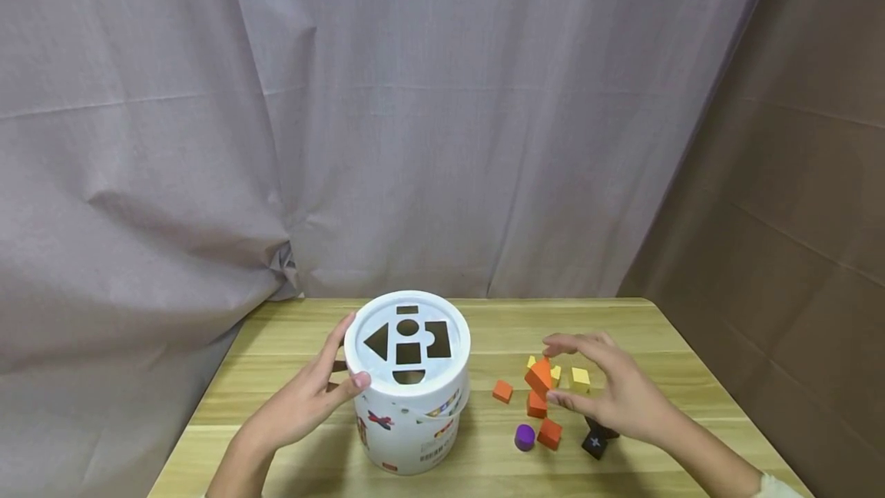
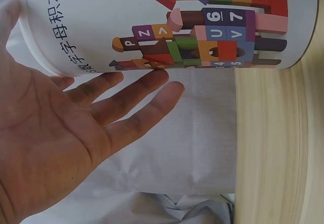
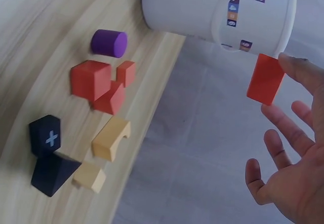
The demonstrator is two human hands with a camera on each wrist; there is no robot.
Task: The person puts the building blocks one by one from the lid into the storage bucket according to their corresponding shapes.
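Observation:
A white bucket (image 1: 408,436) stands upright on the table. Its white lid (image 1: 379,372) has several shaped holes, among them a triangle, a circle and a square. My left hand (image 1: 300,410) rests against the bucket's left side, thumb at the front of the rim, the other fingers fairly straight along the wall in the left wrist view. My right hand (image 1: 615,386) pinches an orange triangular block (image 1: 539,376) between thumb and index finger, above the loose blocks and right of the bucket. In the right wrist view the block's rectangular orange face (image 3: 266,79) shows.
Below the right hand lie a purple cylinder (image 1: 525,437), a red cube (image 3: 91,79), a small orange block (image 1: 502,391), a yellow arch (image 3: 109,140), a yellow block (image 1: 579,380) and two black blocks, one marked with a plus (image 1: 594,443). Grey curtain (image 1: 415,137) hangs behind the table.

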